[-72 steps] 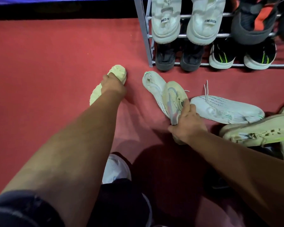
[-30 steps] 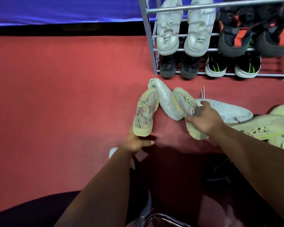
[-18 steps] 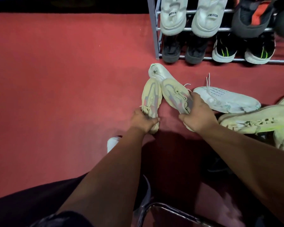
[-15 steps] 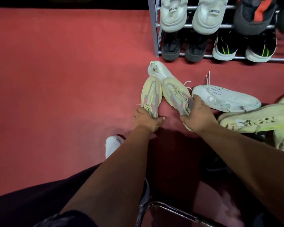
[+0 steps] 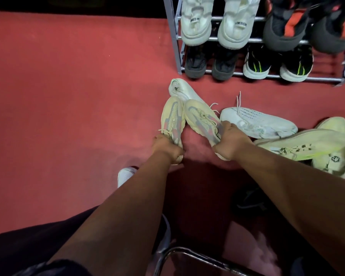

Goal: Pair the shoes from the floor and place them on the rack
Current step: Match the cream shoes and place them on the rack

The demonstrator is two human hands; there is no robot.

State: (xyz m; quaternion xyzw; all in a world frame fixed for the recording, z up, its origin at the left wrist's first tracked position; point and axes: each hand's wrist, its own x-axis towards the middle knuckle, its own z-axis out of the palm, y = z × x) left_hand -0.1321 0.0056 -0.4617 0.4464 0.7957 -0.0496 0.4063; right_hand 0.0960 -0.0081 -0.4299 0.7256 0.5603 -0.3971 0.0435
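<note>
Grip: left hand (image 5: pixel 166 147) curls round heel of pale-yellow knit sneaker with grey-pink stripe (image 5: pixel 172 116); right hand (image 5: pixel 230 139) clutches collar of matching pale-yellow sneaker (image 5: pixel 199 118). Toes touch, forming V over red carpet floor (image 5: pixel 68 96), near front left corner of grey metal shoe rack (image 5: pixel 173 36). White mesh sneaker (image 5: pixel 257 124) just beside right hand.

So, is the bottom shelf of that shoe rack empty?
No, on the bottom shelf of the rack stand a dark grey pair and a black pair with green stripes.
</note>
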